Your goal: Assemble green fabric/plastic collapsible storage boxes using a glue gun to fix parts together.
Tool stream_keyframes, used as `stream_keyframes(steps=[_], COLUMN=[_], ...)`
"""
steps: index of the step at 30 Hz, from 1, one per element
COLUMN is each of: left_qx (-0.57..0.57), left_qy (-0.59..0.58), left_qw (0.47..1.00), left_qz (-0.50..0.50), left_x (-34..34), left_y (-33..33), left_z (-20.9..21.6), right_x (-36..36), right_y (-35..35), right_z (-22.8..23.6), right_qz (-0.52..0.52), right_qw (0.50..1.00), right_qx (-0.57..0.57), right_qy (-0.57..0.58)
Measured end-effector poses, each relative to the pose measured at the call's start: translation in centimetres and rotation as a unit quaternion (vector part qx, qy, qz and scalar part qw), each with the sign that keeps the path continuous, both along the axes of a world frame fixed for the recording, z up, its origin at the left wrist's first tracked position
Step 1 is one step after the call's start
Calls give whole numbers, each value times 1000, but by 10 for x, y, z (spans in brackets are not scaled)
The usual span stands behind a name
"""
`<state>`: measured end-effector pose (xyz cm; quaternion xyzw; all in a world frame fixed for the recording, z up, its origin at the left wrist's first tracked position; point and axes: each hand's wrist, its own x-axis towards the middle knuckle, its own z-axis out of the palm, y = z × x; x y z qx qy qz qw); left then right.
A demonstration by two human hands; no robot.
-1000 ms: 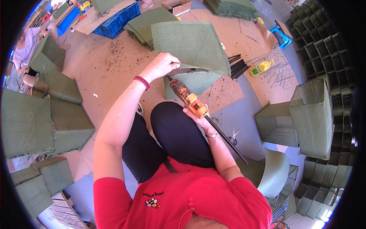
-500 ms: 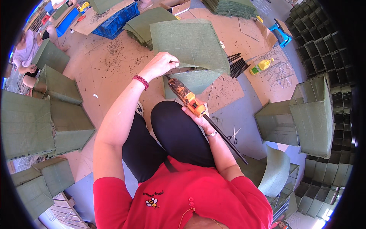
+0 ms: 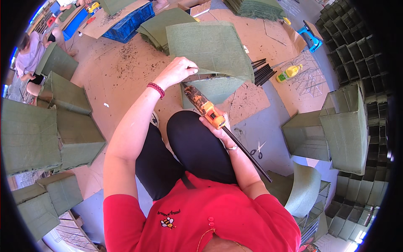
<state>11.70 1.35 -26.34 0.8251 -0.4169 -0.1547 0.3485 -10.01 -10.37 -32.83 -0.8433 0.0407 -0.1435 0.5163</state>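
My left hand pinches the near edge of a green fabric sheet, lifting it off the piece beneath. That lower green panel lies just past my knees, with a wire edge showing in the gap. In my right hand is an orange glue gun with a dark, crusted front. Its nozzle points up toward the gap, close to my left fingers. A long black glue stick runs out of its back, along my right forearm.
Several black glue sticks lie right of the sheet, near a yellow bottle and wire grids. Scissors rest on the floor. Green fabric boxes stand left and right. Another person sits far left.
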Motion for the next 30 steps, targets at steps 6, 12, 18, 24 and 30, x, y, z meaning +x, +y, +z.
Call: stream_keyframes(steps=[6,12,18,24,30], left_qx=[18,12,10,10,9], left_qy=[3,-10,-6,-6,-1], left_qw=[1000,1000,1000,1000,1000], left_qz=[-2,-7,-5,-7,-4], left_x=[-2,0,0,1,-1], left_y=[-1,2,2,3,1], left_z=[6,3,6,4,6], right_x=[-1,-3,-9,-11,-11], right_y=[-3,-5,-7,-7,-7], right_z=[-9,-18,-23,-18,-23], right_qz=[-3,0,-11,-22,-29], right_qw=[1000,999,999,999,999], right_qx=[7,36,32,9,29], right_qy=[10,14,32,28,31])
